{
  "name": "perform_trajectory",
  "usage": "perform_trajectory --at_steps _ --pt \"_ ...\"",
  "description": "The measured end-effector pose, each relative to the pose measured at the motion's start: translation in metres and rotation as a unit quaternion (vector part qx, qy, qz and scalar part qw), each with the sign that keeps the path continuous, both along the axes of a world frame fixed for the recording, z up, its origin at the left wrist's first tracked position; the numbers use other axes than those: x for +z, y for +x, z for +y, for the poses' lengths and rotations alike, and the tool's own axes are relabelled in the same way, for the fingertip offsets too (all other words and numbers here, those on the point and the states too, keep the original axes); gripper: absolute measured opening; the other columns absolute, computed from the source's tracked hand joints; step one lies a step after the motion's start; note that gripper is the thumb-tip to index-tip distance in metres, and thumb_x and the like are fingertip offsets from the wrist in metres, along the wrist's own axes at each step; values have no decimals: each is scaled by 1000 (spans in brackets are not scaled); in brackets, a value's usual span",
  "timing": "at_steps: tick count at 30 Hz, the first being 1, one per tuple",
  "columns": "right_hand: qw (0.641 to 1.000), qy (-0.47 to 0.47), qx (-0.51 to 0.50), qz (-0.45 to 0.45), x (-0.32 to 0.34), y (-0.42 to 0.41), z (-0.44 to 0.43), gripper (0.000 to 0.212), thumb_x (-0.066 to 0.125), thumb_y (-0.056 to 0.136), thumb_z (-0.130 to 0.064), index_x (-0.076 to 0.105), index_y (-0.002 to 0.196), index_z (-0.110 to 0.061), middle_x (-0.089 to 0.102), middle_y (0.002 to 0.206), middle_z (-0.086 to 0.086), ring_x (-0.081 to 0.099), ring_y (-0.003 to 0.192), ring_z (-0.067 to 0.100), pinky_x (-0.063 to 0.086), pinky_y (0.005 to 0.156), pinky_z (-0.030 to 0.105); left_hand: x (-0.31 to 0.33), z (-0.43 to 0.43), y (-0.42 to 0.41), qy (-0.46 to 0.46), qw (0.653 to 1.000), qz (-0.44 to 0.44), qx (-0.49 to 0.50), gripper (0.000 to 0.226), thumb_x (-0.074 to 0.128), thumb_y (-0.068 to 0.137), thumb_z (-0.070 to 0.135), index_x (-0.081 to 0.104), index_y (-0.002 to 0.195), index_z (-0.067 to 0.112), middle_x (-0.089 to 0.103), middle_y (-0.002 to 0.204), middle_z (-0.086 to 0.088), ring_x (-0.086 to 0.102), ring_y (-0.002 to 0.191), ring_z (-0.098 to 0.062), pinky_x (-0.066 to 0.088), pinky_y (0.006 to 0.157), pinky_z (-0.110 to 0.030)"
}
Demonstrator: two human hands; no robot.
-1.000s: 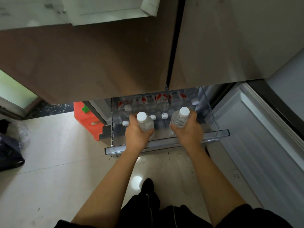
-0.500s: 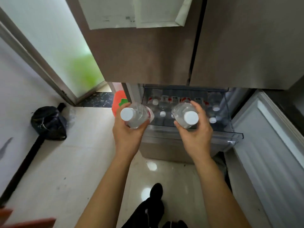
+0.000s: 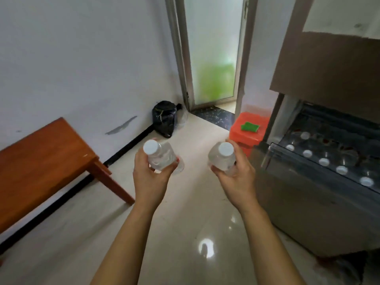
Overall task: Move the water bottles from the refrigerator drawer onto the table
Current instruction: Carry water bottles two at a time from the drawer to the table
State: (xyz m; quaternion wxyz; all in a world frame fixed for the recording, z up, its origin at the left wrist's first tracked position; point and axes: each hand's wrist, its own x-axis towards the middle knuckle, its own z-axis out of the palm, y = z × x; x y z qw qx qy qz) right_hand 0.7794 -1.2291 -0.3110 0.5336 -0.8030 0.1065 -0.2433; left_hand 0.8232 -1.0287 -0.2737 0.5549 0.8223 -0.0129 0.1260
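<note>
Head view: the left hand [image 3: 151, 177] has its grip closed around a clear bottle [image 3: 159, 156] with a white cap, held over the floor [image 3: 185, 233], cap tilted toward the camera. The right hand [image 3: 236, 177] has its grip closed around a second bottle [image 3: 222, 159], also white-capped, just beside the open drawer [image 3: 308, 177]. The two bottles are apart, at about the same height. More white-capped bottles [image 3: 323, 161] stand in the drawer at right. The wooden surface [image 3: 41, 161] stands at left against the wall, well apart from both hands. A black bag [image 3: 164, 118] sits in the corner; an orange stool [image 3: 248, 130] stands beside the fridge.
</note>
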Motion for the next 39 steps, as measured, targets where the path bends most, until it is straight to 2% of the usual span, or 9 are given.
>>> perform_trajectory --at_steps 3,9,13,18,24,26,29,32,39 --pt "997 -38 66 -5 7 18 69 75 82 76 -10 49 139 -32 57 134 -11 50 118 1 33 96 3 5 78 -5 -11 999 0 48 75 87 72 25 44 132 41 52 131 12 52 119 -12 48 96 -32" --pt "987 -47 156 -14 14 39 250 73 80 80 -13 44 138 -38 54 136 -12 50 122 5 41 101 21 2 266 -25 -13 992 3 126 76 86 73 22 45 135 37 53 127 13 52 119 -12 48 102 -44" --pt "970 -74 233 -8 17 52 381 72 79 83 -19 37 130 -51 49 128 -24 42 114 -19 36 92 8 9 391 -35 -5 985 13 174 79 87 71 17 46 137 32 56 127 8 54 118 -16 49 101 -48" --pt "947 -67 315 -3 23 75 512 65 79 83 -23 44 137 -35 55 131 -16 52 119 3 45 100 27 20 511 -38 9 973 7 229 77 87 71 16 47 136 29 55 127 5 53 117 -15 48 101 -43" --pt "929 -61 365 -20 17 120 622 71 79 84 -20 38 138 -42 52 132 -18 47 119 -7 37 96 5 7 611 -20 21 956 -1 293 78 87 71 15 47 135 29 55 127 7 52 118 -13 46 100 -37" --pt "922 -71 379 -25 8 145 653 73 79 83 -19 37 137 -44 50 132 -22 44 120 -12 39 100 9 -2 638 -3 21 951 4 307 78 87 71 15 46 135 32 55 127 8 51 118 -11 46 100 -37" --pt "913 -70 401 -21 -7 190 696 67 78 85 -22 42 141 -33 54 134 -16 49 125 -1 48 104 30 -14 676 32 29 946 8 321 77 88 70 19 46 133 34 56 126 9 53 118 -11 48 100 -40" --pt "902 -63 427 -18 -11 246 744 67 78 84 -21 43 141 -31 56 134 -13 52 125 4 49 104 37 -20 714 81 43 940 13 337 76 87 71 21 46 134 34 56 128 11 53 120 -10 49 101 -42" --pt "867 -58 494 -17 5 358 857 67 77 85 -19 43 141 -36 53 138 -16 46 123 -8 35 100 9 -13 807 178 74 931 24 356 74 87 72 23 48 134 27 55 127 8 56 117 -15 54 96 -47"
